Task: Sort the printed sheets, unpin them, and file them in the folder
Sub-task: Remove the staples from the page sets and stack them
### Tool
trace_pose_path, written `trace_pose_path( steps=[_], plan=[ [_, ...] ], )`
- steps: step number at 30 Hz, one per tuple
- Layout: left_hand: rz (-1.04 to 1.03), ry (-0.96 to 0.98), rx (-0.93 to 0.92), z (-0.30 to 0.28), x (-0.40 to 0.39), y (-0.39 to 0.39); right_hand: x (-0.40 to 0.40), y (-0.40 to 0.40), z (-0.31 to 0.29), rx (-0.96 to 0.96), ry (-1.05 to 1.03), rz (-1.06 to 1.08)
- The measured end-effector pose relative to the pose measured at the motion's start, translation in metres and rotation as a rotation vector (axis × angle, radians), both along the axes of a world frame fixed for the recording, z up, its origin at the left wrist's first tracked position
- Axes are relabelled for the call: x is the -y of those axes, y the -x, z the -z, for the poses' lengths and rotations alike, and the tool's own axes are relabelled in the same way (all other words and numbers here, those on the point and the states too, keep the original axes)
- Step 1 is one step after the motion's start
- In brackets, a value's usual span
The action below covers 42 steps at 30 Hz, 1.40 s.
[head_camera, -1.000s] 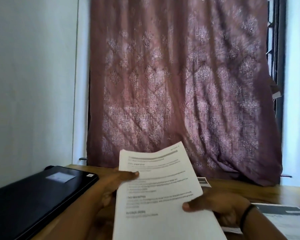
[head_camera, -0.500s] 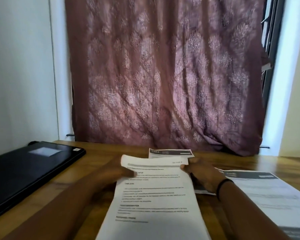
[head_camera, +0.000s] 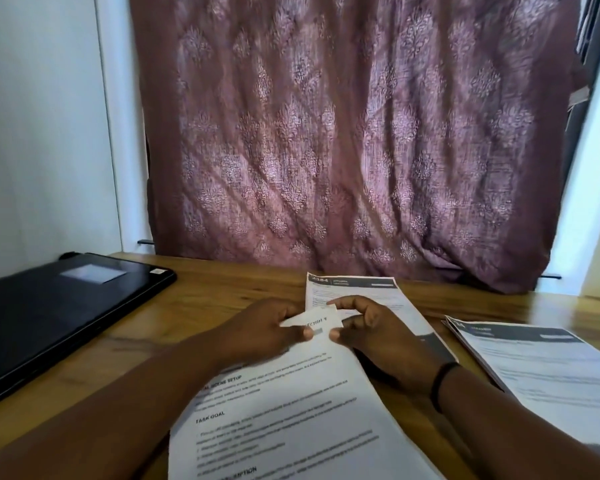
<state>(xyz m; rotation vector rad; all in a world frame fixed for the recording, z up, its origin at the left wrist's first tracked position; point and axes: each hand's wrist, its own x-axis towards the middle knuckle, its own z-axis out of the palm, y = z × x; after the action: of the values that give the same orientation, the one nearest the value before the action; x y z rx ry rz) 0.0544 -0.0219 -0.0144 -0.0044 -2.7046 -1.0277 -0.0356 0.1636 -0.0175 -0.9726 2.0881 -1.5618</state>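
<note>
- Printed sheets (head_camera: 284, 410) lie flat on the wooden bench (head_camera: 222, 292), bottom centre; top edge folded up between both hands.
- Left hand (head_camera: 267, 327) pinches the folded top corner, thumb on top.
- Right hand (head_camera: 371, 327) pinches the same corner from the 3 o'clock side; black band (head_camera: 440, 382) on the wrist.
- Second sheet set (head_camera: 361, 299) at 12 o'clock of the hands, partly under the right hand.
- Third set (head_camera: 541, 372) at 3 o'clock, apart.
- Black folder (head_camera: 56, 317) at 9 o'clock, closed.
- Patterned curtain (head_camera: 343, 133) behind the bench.

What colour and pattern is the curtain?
Dusty maroon curtain with a pale floral diamond motif; head view.
</note>
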Motion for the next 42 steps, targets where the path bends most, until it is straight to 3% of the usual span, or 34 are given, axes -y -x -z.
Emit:
trace_pose_path(
  steps=[4,11,24,30,34,39,42],
  plan=[
    [0.031,-0.207,0.024,0.007,-0.004,0.006,-0.004,0.009,0.002,0.081,0.010,-0.023],
    [0.033,-0.337,0.062,0.013,0.005,0.016,-0.004,0.021,0.003,0.091,0.049,0.056],
    [0.003,-0.246,-0.067,0.011,0.017,0.020,-0.004,0.024,0.002,0.031,0.104,0.117],
    [0.013,-0.269,-0.039,0.009,0.020,0.018,-0.007,0.021,-0.001,-0.074,0.048,0.181],
    [0.015,-0.186,-0.048,0.006,0.020,0.016,-0.012,0.015,-0.010,-0.028,0.058,0.084],
    [0.031,-0.195,-0.054,0.002,0.016,0.011,-0.024,0.010,-0.018,0.037,-0.138,-0.226],
    [0.011,-0.220,-0.074,0.003,0.016,0.011,-0.025,0.015,-0.018,0.070,-0.094,-0.101]
  ],
)
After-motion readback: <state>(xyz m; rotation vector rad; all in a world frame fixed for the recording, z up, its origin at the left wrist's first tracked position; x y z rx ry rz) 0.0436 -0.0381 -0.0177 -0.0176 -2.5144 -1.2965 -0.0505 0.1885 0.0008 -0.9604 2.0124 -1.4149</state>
